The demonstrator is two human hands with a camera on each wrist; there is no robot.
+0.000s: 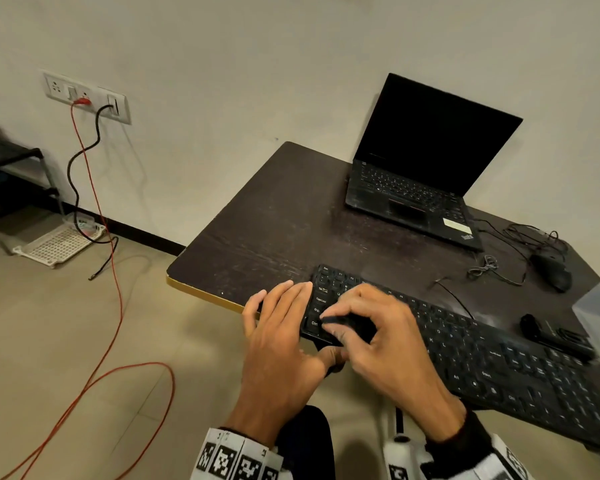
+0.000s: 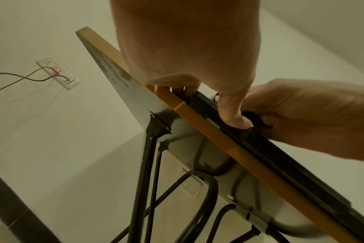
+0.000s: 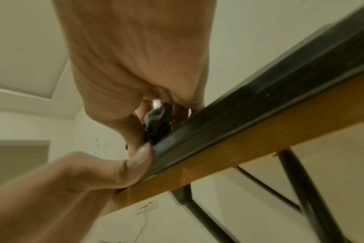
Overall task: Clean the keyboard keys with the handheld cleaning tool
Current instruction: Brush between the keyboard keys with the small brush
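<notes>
right hand (image 1: 388, 337): fingers pinch a small black cleaning tool (image 3: 156, 121) against the keyboard (image 1: 482, 358) keys at its left end | left hand (image 1: 278, 337): fingers flat, thumb braces that end | keyboard lies along the counter (image 1: 274, 230) front edge

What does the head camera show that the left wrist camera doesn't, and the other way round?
Only the head view shows the laptop, the mouse and the keyboard's keys from above. Only the left wrist view shows the table's legs and its underside. Both show the left hand steadying the keyboard's end, the right hand gripping the black cleaning tool, the table's yellow edge and the wall socket.
</notes>
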